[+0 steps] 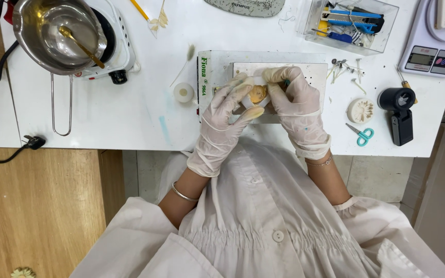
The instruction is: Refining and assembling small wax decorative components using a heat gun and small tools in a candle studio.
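Observation:
Both hands wear thin white gloves and meet over a white slab (315,72) on the white table (130,113). My left hand (225,121) cups a small round white mould with a yellow-orange wax piece (257,94) in it. My right hand (294,98) presses on the same piece from the right, and a bit of a teal tool shows between its fingers. What the tool's tip touches is hidden by the fingers.
A steel pot with a gold spoon (60,33) sits on a small hotplate at top left. A white tealight (183,92), a flower-shaped wax piece (360,110), teal scissors (361,135), a black device (400,110), a tool box (348,23) and a scale (433,56) surround the slab.

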